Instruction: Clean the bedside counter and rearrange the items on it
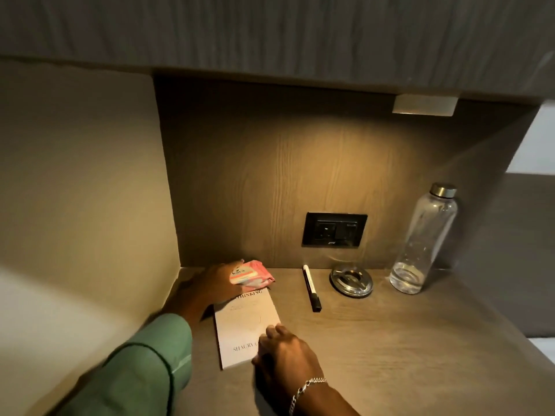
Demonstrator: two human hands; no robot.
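Observation:
On the wooden bedside counter a white book lies flat near the left wall. My right hand rests on the book's lower right corner, fingers curled over its edge. At the back left, my left hand grips a pink wipes packet, which sits just beyond the book's top edge. A black marker with a white end lies to the right of the book. Further right are a round metal ashtray and a clear glass bottle with a metal cap, upright in the back right corner.
A black power socket plate is set in the wooden back panel above the counter. A cream wall closes the left side, a panel the right. An overhead cabinet with a small lamp hangs above.

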